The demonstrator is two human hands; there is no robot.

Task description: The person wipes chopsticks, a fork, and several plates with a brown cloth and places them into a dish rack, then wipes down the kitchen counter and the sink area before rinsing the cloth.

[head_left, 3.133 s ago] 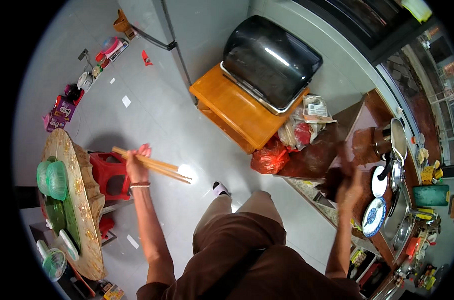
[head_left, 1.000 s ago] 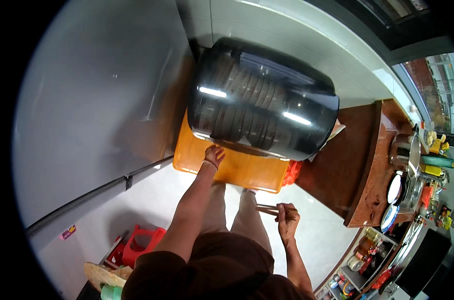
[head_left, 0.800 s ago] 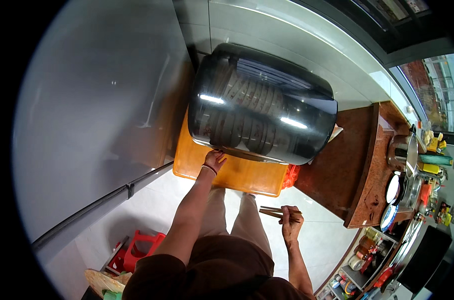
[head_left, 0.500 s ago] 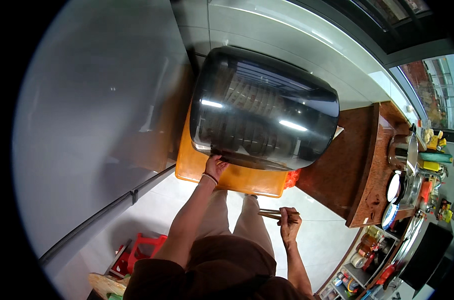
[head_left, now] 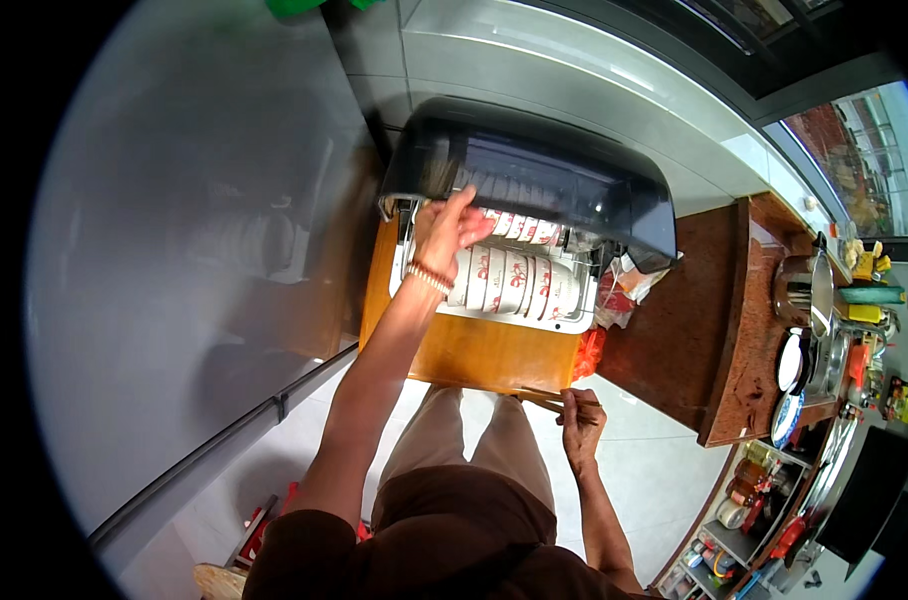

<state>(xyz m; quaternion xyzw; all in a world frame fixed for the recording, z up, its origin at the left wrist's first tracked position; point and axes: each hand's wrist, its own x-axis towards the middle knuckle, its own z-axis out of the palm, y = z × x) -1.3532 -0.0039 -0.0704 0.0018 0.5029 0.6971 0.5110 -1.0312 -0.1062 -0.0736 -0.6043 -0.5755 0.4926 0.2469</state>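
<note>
Far centre: lid [head_left: 564,190] part-open above bowls [head_left: 514,282]; opening looks the step in hand. Left hand [head_left: 448,232] at lid's edge, loosely curled; can't tell if gripping. Right hand [head_left: 580,424], nearer, pinches chopsticks [head_left: 546,400]. Next probably needs lid fully clear.

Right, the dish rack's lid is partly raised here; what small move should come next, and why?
Probably lift the dark tinted lid slightly further with the left hand, which appears at its lower edge: the lid overhangs part of the back row of bowls, the front row of bowls is exposed, and the right hand is occupied holding chopsticks.
</note>
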